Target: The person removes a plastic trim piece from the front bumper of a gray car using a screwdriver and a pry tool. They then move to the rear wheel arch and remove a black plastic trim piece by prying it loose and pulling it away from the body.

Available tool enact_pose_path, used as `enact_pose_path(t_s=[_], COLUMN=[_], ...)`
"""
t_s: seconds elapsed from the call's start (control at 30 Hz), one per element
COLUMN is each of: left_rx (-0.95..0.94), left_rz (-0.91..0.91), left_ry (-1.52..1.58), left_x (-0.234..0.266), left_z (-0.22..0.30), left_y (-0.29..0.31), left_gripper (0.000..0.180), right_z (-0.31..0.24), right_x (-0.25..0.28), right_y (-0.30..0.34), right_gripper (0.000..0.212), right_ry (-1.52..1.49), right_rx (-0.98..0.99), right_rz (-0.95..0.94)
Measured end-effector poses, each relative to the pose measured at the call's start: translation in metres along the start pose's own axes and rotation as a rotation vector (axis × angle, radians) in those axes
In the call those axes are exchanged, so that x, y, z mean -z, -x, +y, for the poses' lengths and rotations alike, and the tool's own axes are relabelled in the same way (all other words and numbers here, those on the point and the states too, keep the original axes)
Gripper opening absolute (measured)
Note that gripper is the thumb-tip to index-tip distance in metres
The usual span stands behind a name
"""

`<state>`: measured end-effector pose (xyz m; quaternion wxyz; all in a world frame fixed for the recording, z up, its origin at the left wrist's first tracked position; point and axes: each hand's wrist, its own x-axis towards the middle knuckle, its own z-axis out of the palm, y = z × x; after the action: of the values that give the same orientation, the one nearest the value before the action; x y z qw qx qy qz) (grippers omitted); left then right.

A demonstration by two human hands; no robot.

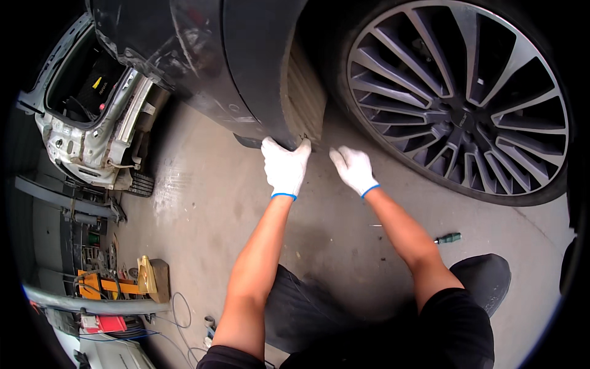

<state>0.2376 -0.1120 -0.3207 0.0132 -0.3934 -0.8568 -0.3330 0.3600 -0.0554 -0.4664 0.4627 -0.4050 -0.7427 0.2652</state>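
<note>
Both my hands wear white gloves with blue cuffs. At the lower corner of a dark, scuffed car body panel, my left hand grips the bottom edge, its thumb up on the right side. A ribbed wheel-arch liner rises just behind that corner. My right hand is a short way to the right, apart from the panel and below the tyre. Its fingers are pinched together toward the panel's corner; whatever is between them, I cannot make out. The large multi-spoke wheel stands at the upper right.
A green-handled screwdriver lies on the concrete floor beside my right forearm, near my shoe. At the left stands a partly stripped car body. Below it are an orange piece of equipment and a loose cable.
</note>
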Motion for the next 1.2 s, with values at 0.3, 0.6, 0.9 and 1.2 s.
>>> enact_pose_path(t_s=[0.3,0.6,0.9,1.2], left_rx=[-0.019,-0.018,0.007,0.019], left_rz=[-0.031,-0.034,0.167,0.109], left_ry=[0.027,0.077,0.132,0.14], left_x=[0.004,0.004,-0.003,0.009], left_z=[-0.001,-0.006,0.01,0.015], left_y=[-0.001,-0.002,0.004,-0.006], left_gripper=[0.067,0.067,0.074,0.076], right_z=[-0.054,-0.102,-0.116,-0.11], right_x=[0.042,0.033,0.044,0.051], right_y=[-0.04,-0.062,-0.058,-0.077], right_gripper=[0.033,0.025,0.023,0.028], right_ry=[0.113,0.019,0.245,0.103], right_rx=[0.123,0.154,0.183,0.199], right_rz=[0.013,0.028,0.058,-0.142])
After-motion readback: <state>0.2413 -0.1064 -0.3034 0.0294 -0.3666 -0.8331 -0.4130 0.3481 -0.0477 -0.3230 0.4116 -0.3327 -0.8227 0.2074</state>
